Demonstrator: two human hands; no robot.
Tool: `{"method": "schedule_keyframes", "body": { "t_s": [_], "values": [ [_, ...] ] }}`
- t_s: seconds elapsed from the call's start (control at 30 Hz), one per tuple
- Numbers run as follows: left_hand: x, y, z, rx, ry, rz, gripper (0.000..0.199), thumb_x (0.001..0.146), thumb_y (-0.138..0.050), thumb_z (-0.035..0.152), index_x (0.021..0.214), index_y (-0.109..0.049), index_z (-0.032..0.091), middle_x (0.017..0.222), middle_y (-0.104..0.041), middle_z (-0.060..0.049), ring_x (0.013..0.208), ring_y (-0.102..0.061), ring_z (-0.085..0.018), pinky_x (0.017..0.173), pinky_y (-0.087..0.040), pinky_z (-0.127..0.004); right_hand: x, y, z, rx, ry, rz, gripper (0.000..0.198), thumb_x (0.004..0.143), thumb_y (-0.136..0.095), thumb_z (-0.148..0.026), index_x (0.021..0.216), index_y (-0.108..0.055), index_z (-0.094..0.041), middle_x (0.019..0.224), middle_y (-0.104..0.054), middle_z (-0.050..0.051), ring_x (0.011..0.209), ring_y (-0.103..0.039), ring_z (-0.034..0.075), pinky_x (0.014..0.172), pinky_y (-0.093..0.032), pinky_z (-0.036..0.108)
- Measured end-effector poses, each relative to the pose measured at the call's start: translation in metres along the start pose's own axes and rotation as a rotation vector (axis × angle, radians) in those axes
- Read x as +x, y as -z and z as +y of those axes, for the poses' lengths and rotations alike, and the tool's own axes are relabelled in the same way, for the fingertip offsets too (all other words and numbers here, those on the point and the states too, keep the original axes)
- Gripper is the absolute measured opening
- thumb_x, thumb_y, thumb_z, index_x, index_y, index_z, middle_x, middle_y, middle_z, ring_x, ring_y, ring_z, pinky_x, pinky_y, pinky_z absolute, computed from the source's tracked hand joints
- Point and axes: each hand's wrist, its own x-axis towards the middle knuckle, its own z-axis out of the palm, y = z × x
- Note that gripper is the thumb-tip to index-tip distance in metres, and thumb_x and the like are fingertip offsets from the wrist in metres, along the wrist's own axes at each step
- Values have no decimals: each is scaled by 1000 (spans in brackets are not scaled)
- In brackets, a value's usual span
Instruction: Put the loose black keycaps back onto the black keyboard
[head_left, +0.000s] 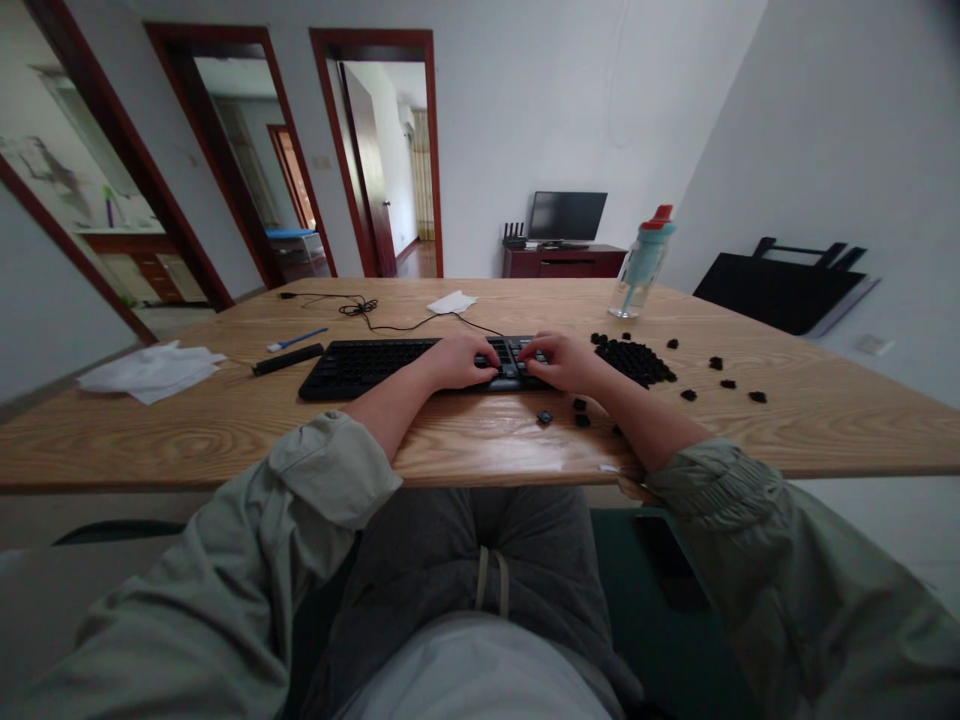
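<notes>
A black keyboard [367, 365] lies across the middle of the wooden table, its keys showing on the left part. Over its right part is my left hand [459, 362], closed, with thumb and fingertips drawn together at the keys. Just right of it my right hand [568, 364] rests on the keyboard's right end, also closed, thumb near the index finger. Whatever either hand pinches is too small to make out. A cluster of black keycaps [636, 362] lies beside my right hand. Several loose keycaps [727, 384] are scattered around it, and another keycap [544, 417] sits in front of the keyboard.
Left of the keyboard lie a black stick-shaped object [289, 359], a blue brush [298, 340] and crumpled white tissues [154, 370]. A cable [360, 308] and a white paper [452, 302] are behind it. A water bottle [641, 265] stands at the back right. The table's front edge [487, 482] is near my lap.
</notes>
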Motion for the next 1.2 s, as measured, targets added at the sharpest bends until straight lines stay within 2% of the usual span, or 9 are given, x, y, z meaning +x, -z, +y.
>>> {"method": "schedule_keyframes", "body": {
  "t_s": [0.33, 0.67, 0.83, 1.0, 1.2],
  "values": [
    [1, -2, 6, 50, 43, -11, 18, 81, -65, 24, 91, -79, 20, 89, -77, -3, 82, -68, -18, 77, -50, -26, 0, 2, 0, -12, -9, -2, 20, 79, -60, -21, 87, -77, -19, 84, -71, 5, 78, -61, 19, 73, -45, 29],
    [1, 1, 0, 28, 101, -17, 24, 84, -66, 24, 103, -80, 21, 98, -79, -4, 87, -70, -18, 84, -51, -26, 0, 4, 0, -28, -12, 17, 20, 78, -59, -22, 86, -77, -18, 83, -71, 6, 78, -61, 20, 74, -45, 30],
    [1, -1, 1, 54, 54, -38, 24, 87, -64, 24, 105, -80, 21, 99, -79, -4, 88, -70, -18, 82, -51, -26, -1, 4, 1, -28, -16, 6, 19, 79, -59, -23, 86, -76, -19, 84, -71, 5, 79, -62, 20, 73, -45, 30],
    [2, 1, 6, 164, -35, -66, 25, 87, -62, 20, 104, -80, 22, 103, -78, -5, 96, -69, -20, 91, -49, -28, -1, 4, 0, -36, -12, 8, 19, 78, -58, -22, 84, -76, -19, 81, -71, 5, 77, -61, 20, 73, -45, 30],
    [2, 2, 13, 252, -37, -68, 25, 87, -58, 18, 98, -81, 21, 99, -77, -6, 93, -69, -20, 87, -50, -29, -2, 5, 0, -33, -21, -9, 20, 79, -58, -23, 85, -76, -19, 83, -70, 5, 76, -60, 19, 72, -45, 30]
  ]
}}
